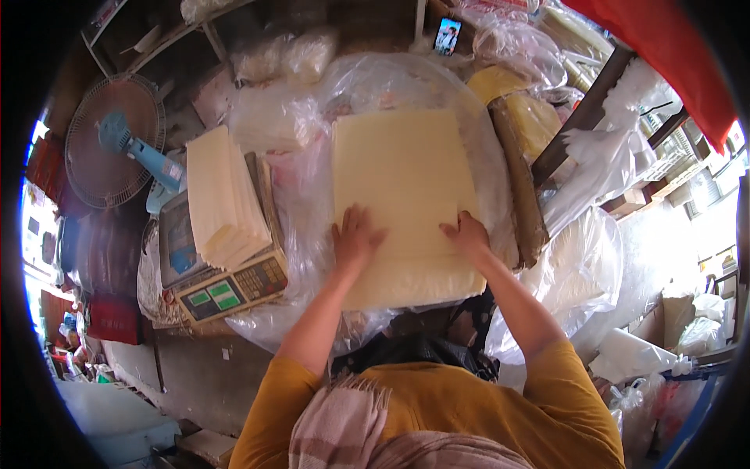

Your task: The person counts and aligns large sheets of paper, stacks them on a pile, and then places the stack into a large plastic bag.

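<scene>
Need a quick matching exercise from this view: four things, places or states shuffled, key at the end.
1. cream sheet stack
2. folded bundle
3. phone
4. fan

A. on the scale
B. blue neck, at far left
C. under the left hand and right hand
D. screen lit

Pairs: 1-C, 2-A, 3-D, 4-B

— How does the cream-coloured stack of sheets [402, 172] look?
— It is rectangular and lies flat, with the near edge slightly uneven.
— And where is it placed?
— To the right of the weighing scale [251, 284], near but not touching.
</scene>
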Demonstrator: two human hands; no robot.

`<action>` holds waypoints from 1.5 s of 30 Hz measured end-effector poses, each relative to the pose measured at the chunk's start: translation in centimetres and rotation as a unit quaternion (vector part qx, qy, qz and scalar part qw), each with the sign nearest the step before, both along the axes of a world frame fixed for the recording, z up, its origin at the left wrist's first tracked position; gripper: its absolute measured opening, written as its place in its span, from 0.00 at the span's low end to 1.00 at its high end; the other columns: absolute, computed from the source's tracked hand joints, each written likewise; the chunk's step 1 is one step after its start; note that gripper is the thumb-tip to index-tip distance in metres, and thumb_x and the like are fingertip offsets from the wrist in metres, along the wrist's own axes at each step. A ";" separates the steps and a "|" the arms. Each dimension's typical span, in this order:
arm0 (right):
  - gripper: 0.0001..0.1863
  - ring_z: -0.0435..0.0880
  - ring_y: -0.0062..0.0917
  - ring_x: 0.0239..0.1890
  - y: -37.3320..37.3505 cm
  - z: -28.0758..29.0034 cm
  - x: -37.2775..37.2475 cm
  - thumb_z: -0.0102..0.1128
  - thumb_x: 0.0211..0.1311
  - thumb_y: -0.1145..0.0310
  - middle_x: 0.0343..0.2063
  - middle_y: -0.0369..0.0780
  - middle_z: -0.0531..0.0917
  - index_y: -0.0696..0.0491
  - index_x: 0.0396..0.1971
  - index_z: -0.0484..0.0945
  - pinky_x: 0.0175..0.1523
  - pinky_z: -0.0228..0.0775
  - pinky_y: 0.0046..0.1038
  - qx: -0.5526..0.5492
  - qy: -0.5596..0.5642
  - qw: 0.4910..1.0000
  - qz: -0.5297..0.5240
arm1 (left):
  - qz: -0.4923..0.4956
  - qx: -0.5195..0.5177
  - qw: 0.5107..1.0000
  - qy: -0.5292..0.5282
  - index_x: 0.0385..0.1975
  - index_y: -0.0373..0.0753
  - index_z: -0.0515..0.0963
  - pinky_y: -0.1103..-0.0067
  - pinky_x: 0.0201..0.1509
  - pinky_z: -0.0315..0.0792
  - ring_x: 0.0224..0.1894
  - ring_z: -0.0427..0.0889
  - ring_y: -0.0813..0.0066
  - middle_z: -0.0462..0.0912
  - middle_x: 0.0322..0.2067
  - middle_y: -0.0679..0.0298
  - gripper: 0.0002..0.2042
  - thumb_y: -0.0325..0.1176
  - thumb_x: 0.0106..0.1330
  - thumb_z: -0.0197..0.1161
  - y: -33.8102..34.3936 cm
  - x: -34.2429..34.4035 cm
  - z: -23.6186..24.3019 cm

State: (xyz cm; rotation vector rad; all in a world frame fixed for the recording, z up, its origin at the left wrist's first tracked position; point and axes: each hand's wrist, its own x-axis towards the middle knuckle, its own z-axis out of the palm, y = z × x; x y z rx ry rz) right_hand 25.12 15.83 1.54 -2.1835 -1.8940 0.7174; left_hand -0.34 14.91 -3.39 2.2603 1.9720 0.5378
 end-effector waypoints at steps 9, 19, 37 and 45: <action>0.31 0.59 0.35 0.62 -1.7 -1.8 -2.7 0.50 0.62 0.54 0.60 0.41 0.66 0.52 0.62 0.59 0.64 0.43 0.53 0.320 -0.175 0.905 0.220 | 0.051 -0.004 0.993 -0.107 0.65 0.36 0.53 0.61 0.70 0.42 0.69 0.48 0.61 0.51 0.66 0.50 0.39 0.49 0.58 0.60 0.3 -0.5 -2.2; 0.22 0.75 0.42 0.49 -10.5 -0.4 -6.2 0.55 0.60 0.62 0.45 0.47 0.78 0.55 0.53 0.70 0.57 0.60 0.43 0.238 0.082 0.929 0.272 | 0.096 -0.103 0.825 -0.547 0.65 0.33 0.52 0.74 0.66 0.56 0.64 0.61 0.62 0.64 0.60 0.50 0.40 0.22 0.47 0.58 -9.7 -1.3 6.6; 0.16 0.75 0.37 0.46 -9.2 -4.1 -6.6 0.60 0.50 0.70 0.41 0.43 0.78 0.56 0.41 0.75 0.54 0.64 0.36 0.264 0.033 0.889 0.373 | 0.237 0.183 0.949 0.098 0.56 0.44 0.70 0.62 0.67 0.52 0.68 0.53 0.64 0.58 0.63 0.57 0.24 0.33 0.57 0.52 0.8 -23.2 11.6; 0.11 0.69 0.35 0.48 -9.1 -5.3 -8.4 0.62 0.43 0.66 0.33 0.39 0.74 0.53 0.27 0.74 0.56 0.57 0.47 0.320 -0.074 0.817 0.473 | 0.143 0.380 0.913 0.043 0.50 0.39 0.71 0.61 0.65 0.54 0.64 0.58 0.52 0.66 0.57 0.56 0.24 0.21 0.49 0.54 -4.0 -17.9 15.7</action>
